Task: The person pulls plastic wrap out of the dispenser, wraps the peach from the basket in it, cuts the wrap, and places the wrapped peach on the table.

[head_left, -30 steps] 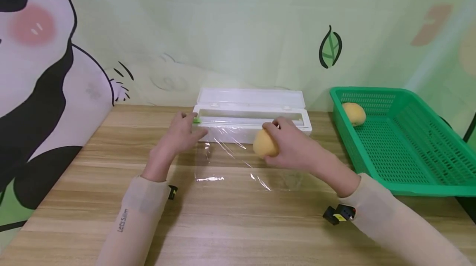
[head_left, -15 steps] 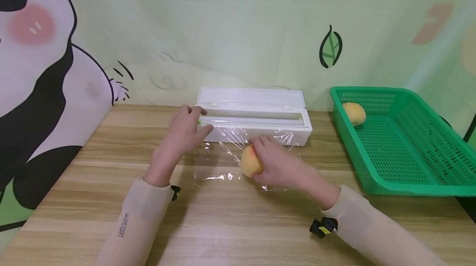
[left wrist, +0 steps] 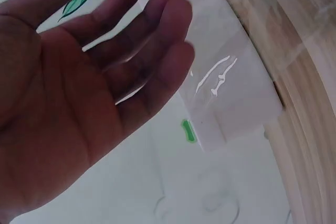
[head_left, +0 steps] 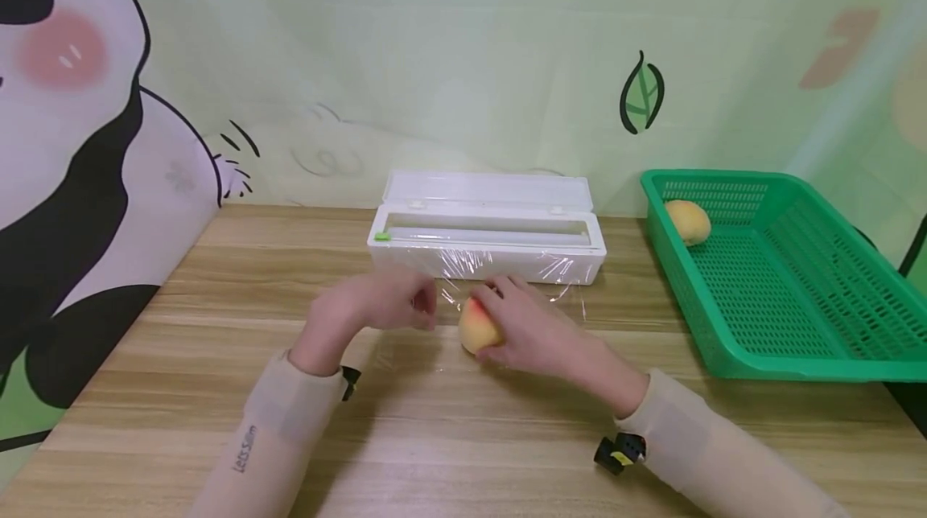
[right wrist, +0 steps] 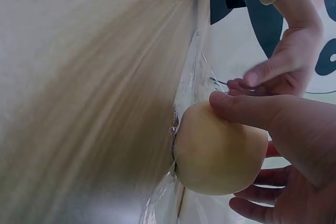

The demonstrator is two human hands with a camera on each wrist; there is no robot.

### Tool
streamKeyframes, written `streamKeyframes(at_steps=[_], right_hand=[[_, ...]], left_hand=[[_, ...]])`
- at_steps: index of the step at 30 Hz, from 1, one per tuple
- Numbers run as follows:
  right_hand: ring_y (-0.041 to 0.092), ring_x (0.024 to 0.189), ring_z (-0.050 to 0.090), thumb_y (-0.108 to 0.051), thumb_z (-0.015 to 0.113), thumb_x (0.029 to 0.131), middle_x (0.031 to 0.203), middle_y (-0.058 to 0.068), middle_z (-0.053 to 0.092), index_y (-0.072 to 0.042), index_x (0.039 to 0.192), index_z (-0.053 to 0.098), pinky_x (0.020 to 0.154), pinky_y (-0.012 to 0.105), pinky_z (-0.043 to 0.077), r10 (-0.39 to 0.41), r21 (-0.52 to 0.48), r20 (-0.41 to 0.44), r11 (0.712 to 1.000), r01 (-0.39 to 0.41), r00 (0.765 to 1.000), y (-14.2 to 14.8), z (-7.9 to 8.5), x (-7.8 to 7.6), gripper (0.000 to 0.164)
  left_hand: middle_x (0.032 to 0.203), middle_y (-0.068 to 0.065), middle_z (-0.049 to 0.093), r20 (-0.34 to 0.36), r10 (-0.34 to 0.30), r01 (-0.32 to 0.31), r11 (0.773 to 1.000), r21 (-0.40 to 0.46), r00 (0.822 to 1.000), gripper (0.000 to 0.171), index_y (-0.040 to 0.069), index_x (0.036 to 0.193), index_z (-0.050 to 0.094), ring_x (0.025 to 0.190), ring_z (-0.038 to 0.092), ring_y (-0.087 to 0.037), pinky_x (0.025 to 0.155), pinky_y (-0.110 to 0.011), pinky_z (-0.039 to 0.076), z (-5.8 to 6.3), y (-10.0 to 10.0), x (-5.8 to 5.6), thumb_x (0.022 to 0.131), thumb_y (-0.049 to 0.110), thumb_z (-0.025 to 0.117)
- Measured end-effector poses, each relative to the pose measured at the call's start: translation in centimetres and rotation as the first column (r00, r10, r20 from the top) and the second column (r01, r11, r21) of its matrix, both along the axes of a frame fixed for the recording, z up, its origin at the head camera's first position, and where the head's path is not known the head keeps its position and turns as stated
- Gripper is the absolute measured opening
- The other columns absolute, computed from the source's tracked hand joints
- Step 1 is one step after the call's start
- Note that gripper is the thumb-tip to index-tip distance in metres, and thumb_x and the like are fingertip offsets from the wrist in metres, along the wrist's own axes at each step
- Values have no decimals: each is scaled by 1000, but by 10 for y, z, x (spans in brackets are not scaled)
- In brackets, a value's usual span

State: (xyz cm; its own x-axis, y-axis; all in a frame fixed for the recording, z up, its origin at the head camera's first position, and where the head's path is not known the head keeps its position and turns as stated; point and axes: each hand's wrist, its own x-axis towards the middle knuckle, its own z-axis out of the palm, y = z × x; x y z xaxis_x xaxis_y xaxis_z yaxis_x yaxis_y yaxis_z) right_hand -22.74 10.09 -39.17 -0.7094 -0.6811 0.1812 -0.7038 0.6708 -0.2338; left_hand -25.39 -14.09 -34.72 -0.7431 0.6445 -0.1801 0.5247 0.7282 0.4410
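Observation:
A yellow peach with a red blush is in my right hand, thumb and fingers around it. It rests on clear cling film spread over the table; the right wrist view shows the film wrinkled against the fruit's side. The film runs out of a white dispenser box, whose lid stands up. My left hand hovers just left of the peach, in front of the box. Its fingers bend loosely and hold nothing in the left wrist view. A green slider sits at the box's left end.
On the right stands a green plastic basket with another peach in its far left corner. Behind the wooden table hangs a pale green printed backdrop.
My right hand has brought the peach down and left onto the film. My left hand has left the slider end of the box and come toward the peach.

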Motion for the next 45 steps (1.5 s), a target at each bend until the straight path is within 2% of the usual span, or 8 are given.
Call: streamKeyframes(at_steps=[3,13,16,19,24,35,40,45], right_hand=[[31,117,53,-34,93,75,129,13,56,-3,139,56,101,46,47,-12,11,-8,1000,12,1000,0,-1,1,80],[38,127,49,-33,98,68,136,22,51,6,146,41,107,51,43,-129,17,23,992,128,991,8,1,10,104],[35,115,53,-30,100,65,122,18,53,6,132,49,98,49,49,-229,5,97,973,230,969,14,5,14,91],[26,90,56,-25,98,67,97,8,57,-2,106,60,77,41,52,-289,44,189,957,286,938,21,9,15,59],[16,65,51,-23,92,75,68,-4,55,-15,76,60,58,33,43,-216,123,284,974,188,934,29,6,13,33],[11,65,49,-8,80,85,67,-8,51,-19,72,59,58,29,44,-79,134,201,990,52,976,32,-7,12,27],[11,62,48,-5,77,85,65,-8,51,-18,71,58,56,28,42,-62,89,215,995,43,975,33,-5,12,27],[12,64,48,-3,75,84,67,-8,51,-17,70,58,58,29,43,-47,65,218,997,34,975,35,1,12,26]], left_hand=[[86,3,64,68,-24,26,999,-28,997,8,7,93,71,81,58,-14,77,-31,51,-2,2,1,90,11,77],[80,6,65,97,2,9,994,-113,995,11,14,82,72,75,58,-11,72,-28,51,-7,10,6,84,8,82],[74,7,63,119,1,15,991,-134,993,15,15,76,71,69,55,-10,65,-26,48,-11,17,10,82,14,85],[72,7,62,138,23,0,987,-162,990,22,16,74,69,67,53,-9,62,-26,46,-17,24,11,81,23,88],[77,6,64,134,74,-44,976,-212,988,27,17,76,67,70,56,-11,63,-29,48,-22,28,11,78,28,91],[73,8,62,78,7,10,976,-219,997,30,18,70,67,71,57,-11,66,-30,50,-33,30,11,69,16,97],[70,9,59,16,-43,46,972,-230,999,28,19,66,66,70,53,-11,64,-27,47,-35,31,11,71,9,93],[73,7,60,42,-17,26,976,-217,999,24,19,71,67,72,53,-12,65,-27,46,-30,28,10,77,6,86]])
